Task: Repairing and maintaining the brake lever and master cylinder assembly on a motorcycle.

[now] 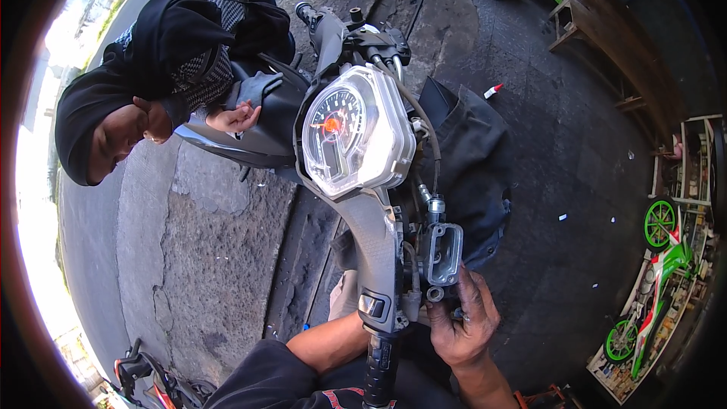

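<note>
The handlebar of a scooter (371, 257) runs up the middle, its round speedometer (333, 125) under a clear cover. On the bar's right side sits a brake master cylinder (447, 254) with its lid off and the reservoir showing. My right hand (468, 318) is closed at the lower end of this part, thumb near a round metal fitting (434, 295) and fingertips against the reservoir's edge. My left forearm (329, 344) passes behind the black grip (380, 367), which hides the left hand.
Another person (163, 68) leans in from the left, a hand (235, 117) by the scooter's seat. Dark cloth (466, 159) lies beyond the handlebar. A small white bottle with a red cap (493, 91) lies on the floor. Right stand a wooden bench (613, 45) and a shelf with a green-wheeled model motorcycle (659, 280).
</note>
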`<state>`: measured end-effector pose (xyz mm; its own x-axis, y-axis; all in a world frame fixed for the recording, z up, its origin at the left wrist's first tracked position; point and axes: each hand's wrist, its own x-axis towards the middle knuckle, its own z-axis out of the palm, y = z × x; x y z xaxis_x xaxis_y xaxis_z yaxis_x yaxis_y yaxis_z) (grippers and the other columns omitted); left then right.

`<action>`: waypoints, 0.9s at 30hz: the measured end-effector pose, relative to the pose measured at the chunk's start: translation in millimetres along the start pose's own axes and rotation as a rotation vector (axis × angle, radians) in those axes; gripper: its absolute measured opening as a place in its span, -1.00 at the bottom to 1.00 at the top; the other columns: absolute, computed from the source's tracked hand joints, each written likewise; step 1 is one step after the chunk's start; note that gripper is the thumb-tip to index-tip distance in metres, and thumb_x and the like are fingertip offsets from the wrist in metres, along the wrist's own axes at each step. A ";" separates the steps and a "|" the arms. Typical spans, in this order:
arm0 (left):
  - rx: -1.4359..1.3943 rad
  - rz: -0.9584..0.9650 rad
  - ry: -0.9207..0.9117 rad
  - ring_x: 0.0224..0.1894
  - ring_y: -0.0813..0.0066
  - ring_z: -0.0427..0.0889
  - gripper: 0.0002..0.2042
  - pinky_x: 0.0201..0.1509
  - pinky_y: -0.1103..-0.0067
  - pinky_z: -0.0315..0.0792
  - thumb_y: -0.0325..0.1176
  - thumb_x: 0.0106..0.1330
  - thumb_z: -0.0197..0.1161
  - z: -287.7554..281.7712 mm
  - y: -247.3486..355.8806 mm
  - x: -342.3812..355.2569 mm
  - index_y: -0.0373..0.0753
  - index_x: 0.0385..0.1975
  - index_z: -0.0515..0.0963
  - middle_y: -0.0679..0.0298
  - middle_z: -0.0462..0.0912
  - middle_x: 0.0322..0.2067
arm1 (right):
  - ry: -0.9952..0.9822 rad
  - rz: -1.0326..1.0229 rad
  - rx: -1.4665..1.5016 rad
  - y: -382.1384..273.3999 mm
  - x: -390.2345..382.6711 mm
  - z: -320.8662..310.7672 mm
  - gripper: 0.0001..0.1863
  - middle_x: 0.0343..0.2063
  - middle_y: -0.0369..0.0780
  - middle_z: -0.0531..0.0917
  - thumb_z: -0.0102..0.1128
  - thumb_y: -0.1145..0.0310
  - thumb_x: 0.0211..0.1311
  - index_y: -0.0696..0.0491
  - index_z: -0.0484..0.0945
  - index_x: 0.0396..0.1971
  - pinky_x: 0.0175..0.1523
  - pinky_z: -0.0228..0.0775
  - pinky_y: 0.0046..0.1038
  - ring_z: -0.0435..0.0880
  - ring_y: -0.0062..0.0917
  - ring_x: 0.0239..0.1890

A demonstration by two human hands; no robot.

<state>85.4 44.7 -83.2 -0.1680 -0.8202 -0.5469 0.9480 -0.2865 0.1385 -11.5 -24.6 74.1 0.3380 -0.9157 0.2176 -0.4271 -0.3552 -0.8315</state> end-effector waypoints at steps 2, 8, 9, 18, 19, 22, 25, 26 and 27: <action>0.005 0.003 -0.006 -0.02 0.44 0.65 -0.68 0.06 0.56 0.61 -0.17 0.56 0.15 0.4 -0.3 0.0 -0.27 0.11 0.53 0.20 0.65 -0.07 | 0.010 -0.005 -0.007 -0.7 -0.1 0.7 -0.33 -0.05 0.11 0.66 0.44 0.59 0.12 0.33 0.47 0.28 -0.08 0.67 -0.25 0.75 -0.11 -0.13; 0.010 0.012 -0.004 -0.02 0.45 0.65 -0.68 0.06 0.57 0.61 -0.17 0.56 0.14 -0.4 0.9 -0.4 -0.27 0.11 0.53 0.21 0.65 -0.07 | 0.029 0.015 0.007 -1.6 -0.8 2.1 -0.35 -0.07 0.11 0.67 0.43 0.62 0.11 0.33 0.49 0.26 -0.09 0.67 -0.26 0.75 -0.12 -0.14; 0.008 0.012 -0.004 -0.02 0.45 0.65 -0.68 0.06 0.57 0.61 -0.17 0.56 0.14 -0.8 1.5 0.0 -0.27 0.11 0.53 0.21 0.65 -0.07 | 0.029 0.024 0.022 -1.5 -0.8 2.0 -0.36 -0.07 0.10 0.67 0.43 0.62 0.10 0.33 0.49 0.25 -0.09 0.67 -0.26 0.75 -0.12 -0.14; 0.001 0.015 0.008 -0.01 0.46 0.64 -0.68 0.06 0.57 0.60 -0.18 0.57 0.14 -3.2 4.4 -1.1 -0.27 0.11 0.53 0.22 0.65 -0.06 | 0.055 0.004 0.014 -0.5 0.5 3.8 -0.34 -0.08 0.08 0.69 0.42 0.62 0.09 0.29 0.50 0.27 -0.12 0.67 -0.29 0.76 -0.16 -0.16; 0.001 0.008 0.007 -0.01 0.47 0.64 -0.68 0.07 0.58 0.60 -0.18 0.57 0.14 -3.1 3.7 -0.6 -0.27 0.11 0.53 0.22 0.65 -0.06 | 0.055 0.004 -0.001 -0.6 0.3 3.7 -0.34 -0.08 0.07 0.69 0.43 0.62 0.09 0.28 0.50 0.27 -0.11 0.67 -0.29 0.76 -0.16 -0.16; 0.006 0.006 0.010 -0.01 0.47 0.64 -0.68 0.07 0.58 0.60 -0.18 0.57 0.14 -3.2 2.6 -0.1 -0.27 0.12 0.53 0.22 0.65 -0.06 | 0.051 0.020 -0.012 -1.0 -0.5 3.6 -0.34 -0.08 0.07 0.69 0.43 0.62 0.10 0.27 0.50 0.27 -0.11 0.67 -0.29 0.77 -0.16 -0.16; 0.006 0.000 0.013 -0.01 0.48 0.64 -0.68 0.07 0.58 0.60 -0.19 0.57 0.14 -3.5 2.0 0.7 -0.27 0.12 0.53 0.22 0.65 -0.06 | 0.053 0.023 -0.022 -1.2 -1.0 4.4 -0.36 -0.08 0.07 0.69 0.41 0.62 0.11 0.28 0.49 0.27 -0.10 0.67 -0.29 0.77 -0.16 -0.16; 0.007 -0.001 0.013 -0.01 0.48 0.64 -0.68 0.07 0.58 0.60 -0.19 0.57 0.14 -3.5 1.8 0.9 -0.27 0.12 0.53 0.22 0.65 -0.06 | 0.055 0.026 -0.022 -1.3 -1.1 5.0 -0.36 -0.08 0.07 0.69 0.41 0.62 0.12 0.28 0.49 0.27 -0.10 0.67 -0.29 0.77 -0.16 -0.15; 0.006 -0.001 0.013 -0.01 0.48 0.64 -0.68 0.07 0.58 0.60 -0.19 0.57 0.14 -3.6 2.0 1.0 -0.27 0.12 0.53 0.22 0.64 -0.06 | 0.056 0.039 -0.008 -1.5 -1.1 5.7 -0.36 -0.07 0.07 0.69 0.40 0.63 0.12 0.28 0.49 0.27 -0.10 0.67 -0.28 0.77 -0.16 -0.15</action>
<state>88.1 45.1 -86.4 -0.1652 -0.8136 -0.5575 0.9461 -0.2904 0.1434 -6.5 -22.0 72.2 0.2739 -0.9377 0.2139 -0.4460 -0.3209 -0.8355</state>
